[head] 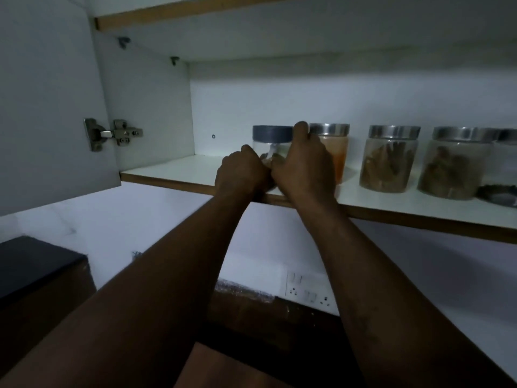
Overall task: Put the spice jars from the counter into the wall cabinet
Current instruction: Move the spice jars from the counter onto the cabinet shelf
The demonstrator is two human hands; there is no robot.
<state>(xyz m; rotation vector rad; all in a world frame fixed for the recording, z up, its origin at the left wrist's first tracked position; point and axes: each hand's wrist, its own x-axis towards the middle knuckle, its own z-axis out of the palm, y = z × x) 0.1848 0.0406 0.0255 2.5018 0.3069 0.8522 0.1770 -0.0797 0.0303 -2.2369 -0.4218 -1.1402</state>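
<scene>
A clear spice jar with a grey lid [272, 135] stands on the white shelf [179, 170] of the open wall cabinet. Both my hands are wrapped around its lower part: my left hand [240, 170] on its left side, my right hand [303, 166] on its right side, thumb up by the lid. The jar's base is hidden behind my hands. To its right, in a row, stand an orange-filled jar [334, 147] and two jars of brown spices [389, 161] [454, 166], all with steel lids.
The cabinet door [47, 102] hangs open at the left on a metal hinge [112, 133]. Another shelf [195, 9] runs above. A dark object [500, 193] lies at the shelf's far right. Below are a wall socket [306, 289] and a dark box [33, 264].
</scene>
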